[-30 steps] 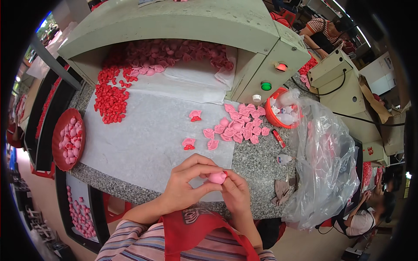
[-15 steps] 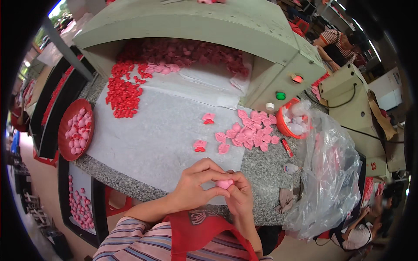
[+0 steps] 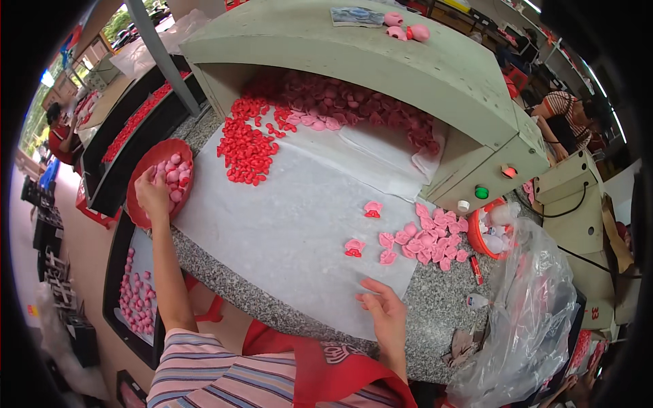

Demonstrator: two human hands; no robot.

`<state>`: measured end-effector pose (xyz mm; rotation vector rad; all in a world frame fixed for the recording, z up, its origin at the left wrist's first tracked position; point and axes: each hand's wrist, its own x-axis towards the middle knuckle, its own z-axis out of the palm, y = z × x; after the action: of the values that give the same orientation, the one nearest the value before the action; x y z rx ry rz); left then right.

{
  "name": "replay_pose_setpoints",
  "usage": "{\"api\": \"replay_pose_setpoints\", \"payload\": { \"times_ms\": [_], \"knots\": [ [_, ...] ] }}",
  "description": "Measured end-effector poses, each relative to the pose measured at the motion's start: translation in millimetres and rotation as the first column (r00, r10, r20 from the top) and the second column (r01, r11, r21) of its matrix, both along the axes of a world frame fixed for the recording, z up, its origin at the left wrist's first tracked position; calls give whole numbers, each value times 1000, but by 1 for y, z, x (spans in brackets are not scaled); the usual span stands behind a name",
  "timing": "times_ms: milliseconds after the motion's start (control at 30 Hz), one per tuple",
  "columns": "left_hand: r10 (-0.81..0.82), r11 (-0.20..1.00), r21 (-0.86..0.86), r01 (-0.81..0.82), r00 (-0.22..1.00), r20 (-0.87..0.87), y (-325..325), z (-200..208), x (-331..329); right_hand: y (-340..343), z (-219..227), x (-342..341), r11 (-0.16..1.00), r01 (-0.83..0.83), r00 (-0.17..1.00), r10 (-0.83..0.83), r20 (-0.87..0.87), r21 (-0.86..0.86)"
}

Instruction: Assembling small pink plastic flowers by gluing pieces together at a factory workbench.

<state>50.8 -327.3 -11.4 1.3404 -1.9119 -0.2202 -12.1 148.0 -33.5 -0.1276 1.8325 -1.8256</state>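
Observation:
Over the red bowl (image 3: 139, 216) on the left is my left hand (image 3: 151, 194), its fingers bent down together among round pink pieces (image 3: 178, 178). Whatever they hold is hidden. My right hand (image 3: 385, 314) hovers above the near edge of the white paper (image 3: 299, 231), fingers apart, with nothing in it. Beyond it lie two small pink pieces with red bases, one nearer (image 3: 354, 247) and one farther (image 3: 373, 209). To their right spreads a cluster of pink petal-like pieces (image 3: 435, 238). Small red bow-like pieces (image 3: 246, 151) are heaped at the paper's far left.
A pale green metal housing (image 3: 326, 51) stands at the back, with pink pieces (image 3: 354, 102) inside its opening. On the right are an orange basket (image 3: 476, 239), a red tube (image 3: 476, 270) and a clear plastic bag (image 3: 530, 306). A black tray (image 3: 112, 285) sits lower left.
My hands have parted. The left one moved from the right hand out to the red bowl. The small pink piece they held together is no longer visible in them. The view has shifted left.

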Motion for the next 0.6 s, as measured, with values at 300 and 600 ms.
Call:
{"api": "replay_pose_setpoints", "payload": {
  "times_ms": [300,600],
  "knots": [
    [-864,327,218,920,384,-326,221,-41,-147,4,9,9,999,-37,986,38,-165,7],
    [-922,199,640,742,363,-135,279,-37,-177,93,5,2,452,881,307,-772,-556,-141]
  ]
}}
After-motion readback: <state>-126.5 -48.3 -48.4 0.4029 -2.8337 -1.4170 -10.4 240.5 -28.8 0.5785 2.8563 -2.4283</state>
